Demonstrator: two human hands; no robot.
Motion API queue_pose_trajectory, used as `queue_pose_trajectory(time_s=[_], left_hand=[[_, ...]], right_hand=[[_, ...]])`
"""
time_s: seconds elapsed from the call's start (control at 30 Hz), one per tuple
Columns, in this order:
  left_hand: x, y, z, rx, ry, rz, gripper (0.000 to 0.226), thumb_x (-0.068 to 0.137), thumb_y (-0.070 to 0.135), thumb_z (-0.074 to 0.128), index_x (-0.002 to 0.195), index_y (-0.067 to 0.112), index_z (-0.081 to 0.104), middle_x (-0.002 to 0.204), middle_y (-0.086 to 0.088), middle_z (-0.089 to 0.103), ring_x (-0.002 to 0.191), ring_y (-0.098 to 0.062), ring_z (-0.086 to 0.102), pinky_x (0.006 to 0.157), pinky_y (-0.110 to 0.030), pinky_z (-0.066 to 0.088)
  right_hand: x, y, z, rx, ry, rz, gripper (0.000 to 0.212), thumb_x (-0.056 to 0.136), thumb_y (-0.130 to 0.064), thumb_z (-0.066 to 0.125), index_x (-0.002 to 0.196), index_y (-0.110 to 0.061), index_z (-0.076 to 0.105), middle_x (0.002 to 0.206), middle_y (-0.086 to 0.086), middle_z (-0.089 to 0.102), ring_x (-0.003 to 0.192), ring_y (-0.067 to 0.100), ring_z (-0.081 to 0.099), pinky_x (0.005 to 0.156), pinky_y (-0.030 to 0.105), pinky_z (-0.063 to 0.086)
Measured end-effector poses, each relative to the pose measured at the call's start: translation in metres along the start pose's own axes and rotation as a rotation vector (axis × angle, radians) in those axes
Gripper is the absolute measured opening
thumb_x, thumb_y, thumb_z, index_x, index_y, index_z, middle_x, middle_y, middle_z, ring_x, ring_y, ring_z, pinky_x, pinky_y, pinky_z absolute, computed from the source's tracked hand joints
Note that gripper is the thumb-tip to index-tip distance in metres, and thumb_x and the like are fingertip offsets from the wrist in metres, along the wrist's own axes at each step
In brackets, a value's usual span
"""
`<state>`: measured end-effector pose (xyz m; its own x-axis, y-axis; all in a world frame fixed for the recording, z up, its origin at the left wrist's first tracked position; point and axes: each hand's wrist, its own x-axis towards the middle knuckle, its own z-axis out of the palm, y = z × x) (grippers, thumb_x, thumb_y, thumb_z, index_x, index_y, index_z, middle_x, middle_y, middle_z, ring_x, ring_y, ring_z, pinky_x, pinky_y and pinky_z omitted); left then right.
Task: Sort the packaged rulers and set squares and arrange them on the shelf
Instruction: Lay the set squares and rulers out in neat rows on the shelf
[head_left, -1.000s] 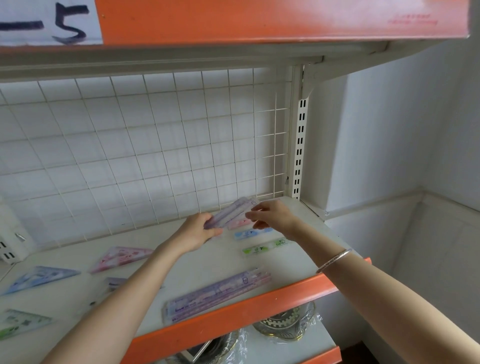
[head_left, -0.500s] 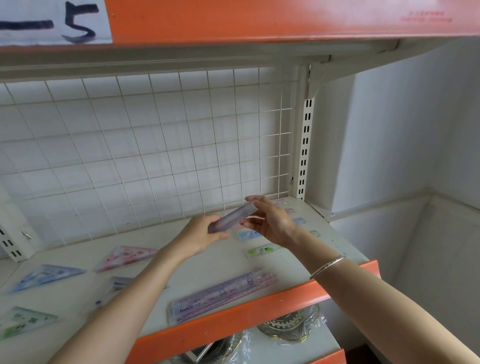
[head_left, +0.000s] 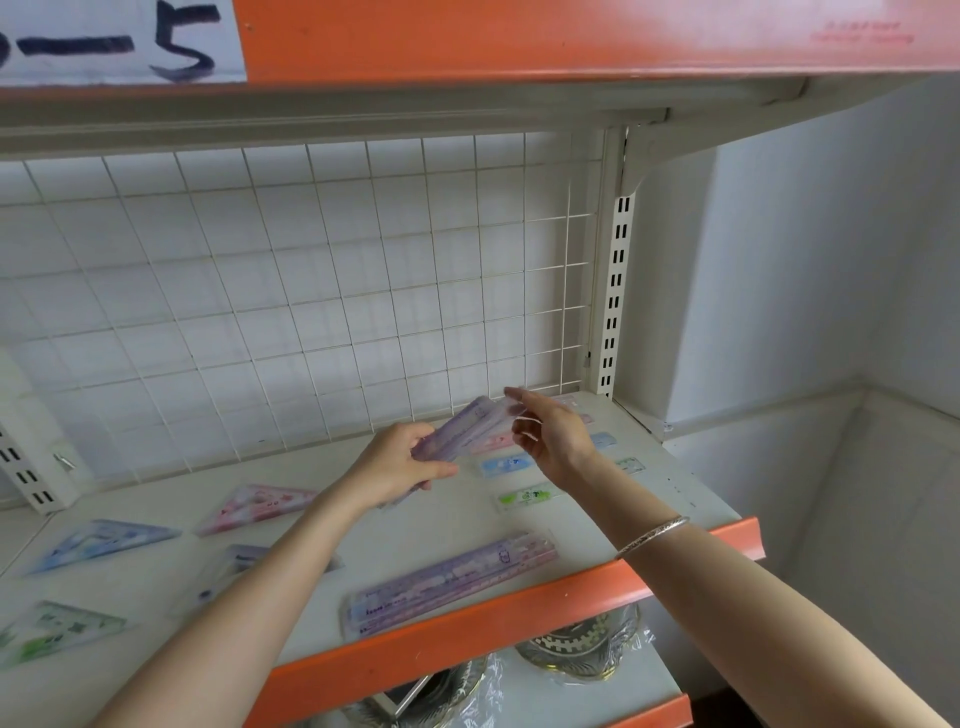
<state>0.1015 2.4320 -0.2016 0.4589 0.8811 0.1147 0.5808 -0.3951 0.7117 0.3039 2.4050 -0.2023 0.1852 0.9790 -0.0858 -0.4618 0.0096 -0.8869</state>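
- Head view: the left hand (head_left: 400, 462) grips the lower end of a bundle of purple rulers (head_left: 470, 427), fingers curled round it.
- The right hand (head_left: 550, 436) pinches the bundle's upper end; the bundle is tilted, held above the back of the shelf (head_left: 415, 525).
- A second ruler pack (head_left: 452, 577) lies flat near the shelf's orange front edge.
- A pink set square (head_left: 260, 506), a blue set square (head_left: 104, 543) and a green set square (head_left: 57, 631) lie apart on the shelf's left side.
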Motion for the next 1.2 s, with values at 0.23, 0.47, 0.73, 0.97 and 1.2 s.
queue_pose_trajectory(time_s=[0.23,0.47,0.73,0.97,1.2], left_hand=[[-0.001,-0.028,-0.019,0.045,0.095,-0.138,0.032,0.078,0.016,0.077,0.092,-0.006,0.057,0.063,-0.006,0.055,0.044,-0.006,0.054,0.054,-0.025,0.041],[0.001,-0.006,-0.013,-0.239,0.126,-0.171,0.016,0.082,0.007,0.072,0.087,0.000,0.059,0.054,-0.005,0.052,0.039,-0.005,0.049,0.043,-0.017,0.041],[-0.002,0.023,0.005,-0.383,-0.028,-0.194,0.022,0.084,0.011,0.071,0.091,0.007,0.050,0.067,-0.012,0.063,0.045,-0.017,0.059,0.045,-0.025,0.050],[-0.001,0.029,0.015,-0.400,0.013,-0.200,0.022,0.089,0.025,0.066,0.099,0.011,0.052,0.057,-0.001,0.047,0.041,-0.009,0.042,0.041,-0.021,0.038],[-0.001,0.035,0.006,-0.802,-0.109,-0.402,0.014,0.098,0.005,0.042,0.109,0.010,0.049,0.075,-0.010,0.055,0.058,-0.020,0.054,0.047,-0.026,0.051]], right_hand=[[0.003,-0.017,-0.024,0.086,0.203,-0.080,0.023,0.097,-0.003,0.043,0.082,-0.005,0.061,0.069,0.004,0.056,0.054,0.010,0.046,0.051,0.019,0.040],[-0.004,-0.016,-0.031,0.051,0.167,-0.070,0.020,0.094,-0.004,0.047,0.083,-0.002,0.063,0.065,0.005,0.055,0.050,0.010,0.042,0.050,0.020,0.037],[-0.010,-0.008,-0.026,0.025,0.019,-0.021,0.020,0.095,-0.010,0.047,0.091,-0.003,0.065,0.063,0.002,0.056,0.049,0.010,0.044,0.046,0.017,0.037],[-0.012,-0.007,-0.019,-0.047,-0.032,-0.025,0.019,0.095,-0.011,0.051,0.085,-0.006,0.066,0.064,0.003,0.056,0.047,0.010,0.044,0.041,0.016,0.035],[-0.013,-0.005,-0.016,-0.055,-0.041,-0.013,0.019,0.094,-0.011,0.051,0.083,-0.007,0.067,0.066,0.004,0.055,0.050,0.010,0.043,0.043,0.016,0.036]])
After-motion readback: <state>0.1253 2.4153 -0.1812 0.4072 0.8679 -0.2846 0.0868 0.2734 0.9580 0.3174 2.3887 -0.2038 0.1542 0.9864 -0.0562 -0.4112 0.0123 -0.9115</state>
